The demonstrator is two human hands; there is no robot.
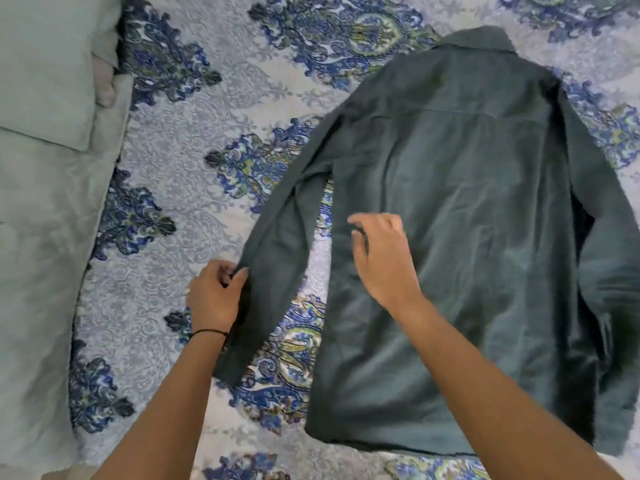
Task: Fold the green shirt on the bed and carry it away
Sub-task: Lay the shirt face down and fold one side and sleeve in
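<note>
The green shirt [467, 209] lies back side up on the patterned bedspread [194, 188], collar at the far end and hem near me. Its left sleeve [277, 244] stretches out and down to the left, apart from the body. My left hand [216, 296] pinches the outer edge of that sleeve between thumb and fingers. My right hand [381, 258] hovers over the left side of the shirt's body, fingers curled and slightly apart, with nothing gripped. The right sleeve lies along the shirt's right edge.
A pale green pillow [52, 64] and pale green bedding [38, 271] fill the left side of the bed. The blue paisley bedspread extends around the shirt on all sides.
</note>
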